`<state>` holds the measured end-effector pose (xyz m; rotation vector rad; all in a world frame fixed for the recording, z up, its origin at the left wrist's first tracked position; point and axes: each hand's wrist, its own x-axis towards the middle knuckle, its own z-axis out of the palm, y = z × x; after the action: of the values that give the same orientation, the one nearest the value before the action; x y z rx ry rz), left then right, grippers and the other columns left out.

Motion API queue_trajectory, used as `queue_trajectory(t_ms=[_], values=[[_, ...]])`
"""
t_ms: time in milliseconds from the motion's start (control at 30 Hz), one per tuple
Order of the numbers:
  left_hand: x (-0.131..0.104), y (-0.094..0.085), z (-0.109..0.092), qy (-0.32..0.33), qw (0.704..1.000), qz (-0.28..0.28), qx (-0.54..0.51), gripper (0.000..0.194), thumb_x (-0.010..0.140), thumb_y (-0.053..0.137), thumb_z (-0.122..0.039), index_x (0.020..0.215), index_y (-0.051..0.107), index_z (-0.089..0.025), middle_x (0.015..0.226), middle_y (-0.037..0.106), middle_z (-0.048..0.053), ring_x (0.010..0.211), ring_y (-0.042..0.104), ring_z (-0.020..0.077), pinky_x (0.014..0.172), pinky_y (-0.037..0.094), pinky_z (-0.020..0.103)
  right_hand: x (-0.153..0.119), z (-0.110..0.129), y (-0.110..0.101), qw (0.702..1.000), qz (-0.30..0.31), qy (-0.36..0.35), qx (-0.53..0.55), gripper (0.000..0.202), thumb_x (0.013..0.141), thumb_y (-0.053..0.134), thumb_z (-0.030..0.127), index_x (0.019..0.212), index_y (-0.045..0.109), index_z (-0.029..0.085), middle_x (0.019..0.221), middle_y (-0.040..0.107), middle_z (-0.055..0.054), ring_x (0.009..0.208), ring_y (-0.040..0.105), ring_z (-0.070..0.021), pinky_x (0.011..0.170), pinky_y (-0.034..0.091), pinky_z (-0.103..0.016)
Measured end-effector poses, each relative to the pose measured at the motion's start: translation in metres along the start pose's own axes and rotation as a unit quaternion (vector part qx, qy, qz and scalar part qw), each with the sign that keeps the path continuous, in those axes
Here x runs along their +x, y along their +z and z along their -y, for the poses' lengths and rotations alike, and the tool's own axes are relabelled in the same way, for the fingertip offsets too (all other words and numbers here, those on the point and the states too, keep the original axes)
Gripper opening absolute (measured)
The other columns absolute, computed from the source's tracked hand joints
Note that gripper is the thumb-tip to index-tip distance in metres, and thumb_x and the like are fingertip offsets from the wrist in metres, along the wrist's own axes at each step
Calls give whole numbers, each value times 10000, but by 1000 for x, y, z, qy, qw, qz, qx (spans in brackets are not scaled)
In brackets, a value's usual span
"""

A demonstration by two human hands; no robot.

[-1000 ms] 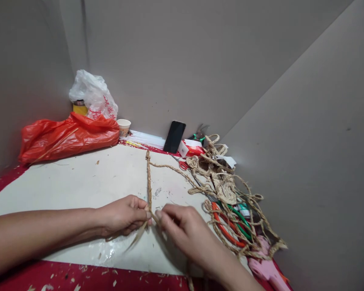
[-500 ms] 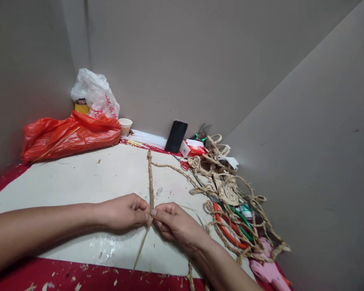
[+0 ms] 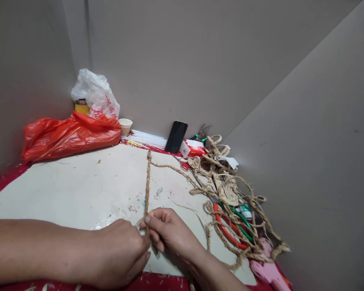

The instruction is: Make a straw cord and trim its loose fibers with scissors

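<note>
A tan braided straw cord (image 3: 148,186) runs from a knot near the back of the white board down to both hands. My right hand (image 3: 166,228) pinches the cord between thumb and forefinger close to its lower end. Just left of it, my left hand (image 3: 121,250) is closed, knuckles up, at the cord's loose tail. Its fingertips are mostly hidden, and a thin strand pokes out between the hands. A thinner side cord (image 3: 170,166) leads right from the knot to a tangled heap of braided rope (image 3: 227,188).
A red plastic bag (image 3: 69,135), a white plastic bag (image 3: 94,91) and a paper cup (image 3: 125,126) stand back left. A phone (image 3: 176,137) leans on the wall. Red-handled shears (image 3: 227,228), small red scissors (image 3: 185,165) and a pink tool (image 3: 269,268) lie right.
My left hand has come down toward me and turned knuckles up, drawing the loose tail down. My right hand has shifted slightly left and down, and the cord's lower end has swung left.
</note>
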<state>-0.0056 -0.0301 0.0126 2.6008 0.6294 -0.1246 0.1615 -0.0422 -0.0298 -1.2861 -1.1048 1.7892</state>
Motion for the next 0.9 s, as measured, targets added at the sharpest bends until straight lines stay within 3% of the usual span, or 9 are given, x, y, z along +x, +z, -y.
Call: queue_trajectory(t_ms=[67, 133, 233, 400, 567, 633, 733, 833, 900], values=[[0, -10, 2, -10, 998, -5, -64, 267, 841, 394, -204, 700, 621, -187, 601, 626, 29, 476, 511, 132, 489, 365, 224, -1, 2, 0, 999, 12, 5, 43, 376, 708, 692, 490, 638, 588, 136, 371, 443, 90, 272, 320, -26, 319, 169, -182], [6, -19, 10, -69, 984, -72, -151, 300, 861, 377, -257, 658, 585, -181, 577, 599, 14, 496, 500, 121, 512, 367, 220, -1, 5, 0, 997, 25, 9, 77, 396, 695, 710, 500, 619, 554, 144, 384, 426, 96, 283, 310, -18, 324, 146, -185], [21, -24, 29, -152, 926, -181, -294, 207, 837, 412, -303, 778, 556, -166, 649, 598, 3, 546, 514, 115, 540, 388, 222, -2, 9, 2, 994, 38, 17, 102, 380, 706, 715, 486, 685, 568, 137, 416, 422, 101, 305, 319, -16, 336, 138, -187], [33, -15, 44, -201, 820, -18, -535, 286, 781, 416, -292, 1047, 436, -189, 612, 586, -37, 374, 448, 98, 385, 317, 201, -3, 4, -1, 995, 39, 12, 92, 357, 743, 695, 464, 700, 566, 135, 421, 412, 100, 306, 321, -19, 339, 151, -189], [35, -4, 39, -197, 791, -64, -576, 245, 702, 470, -214, 933, 391, -205, 546, 556, -57, 450, 457, 102, 428, 345, 193, -7, -5, -4, 994, 24, 11, 103, 325, 771, 680, 442, 749, 568, 138, 439, 419, 101, 312, 321, -19, 337, 167, -176], [35, 1, 39, -186, 780, -25, -597, 156, 721, 465, -242, 863, 415, -199, 527, 542, -49, 443, 446, 100, 449, 350, 204, -7, -7, -4, 994, 26, 2, 106, 338, 773, 672, 459, 733, 557, 144, 439, 421, 99, 311, 316, -21, 329, 164, -173], [34, 4, 42, -157, 808, 24, -568, 138, 781, 457, -315, 748, 474, -182, 500, 448, -65, 417, 370, 78, 459, 316, 207, -7, -9, -5, 996, 24, -6, 87, 355, 778, 655, 483, 718, 545, 151, 434, 418, 100, 306, 307, -24, 323, 173, -170], [30, 0, 44, -105, 874, -24, -474, 213, 820, 453, -313, 712, 552, -158, 560, 428, -56, 503, 353, 76, 529, 324, 209, -10, -9, -8, 999, 20, -18, 30, 327, 825, 599, 475, 774, 559, 155, 436, 414, 102, 318, 305, -34, 344, 225, -172], [29, -5, 44, -88, 894, -22, -438, 237, 835, 429, -287, 730, 594, -153, 609, 478, -39, 574, 396, 90, 591, 347, 216, -12, -9, -11, 999, 14, -21, -28, 312, 869, 534, 468, 808, 557, 164, 429, 408, 100, 331, 307, -47, 360, 235, -177]])
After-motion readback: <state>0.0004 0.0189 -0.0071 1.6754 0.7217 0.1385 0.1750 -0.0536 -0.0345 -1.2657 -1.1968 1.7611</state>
